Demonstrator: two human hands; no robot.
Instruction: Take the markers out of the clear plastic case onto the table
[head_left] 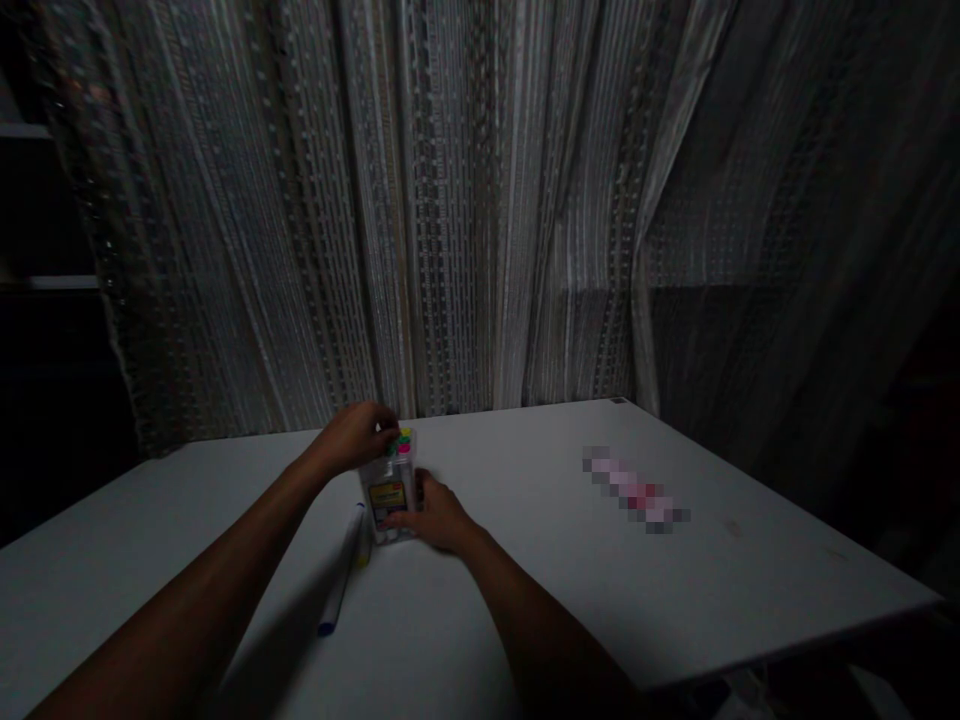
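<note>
A clear plastic marker case (389, 499) with a yellow and dark label stands upright on the white table. Pink, green and yellow marker caps show at its top. My right hand (441, 514) is wrapped round the case's lower right side, thumb across the front. Over the case's top left corner, my left hand (366, 436) has its fingers bent down at the caps; what they pinch, if anything, is hidden. A white marker with blue ends (343, 572) lies on the table left of the case. Beside it, partly hidden, lies a marker with a yellow end (364, 553).
The white table (540, 580) reaches back to a striped, patterned curtain (465, 200). A blurred-out pink and white strip (634, 489) lies on the right part of the table. Dark shelves (49, 210) stand at the far left. The room is dim.
</note>
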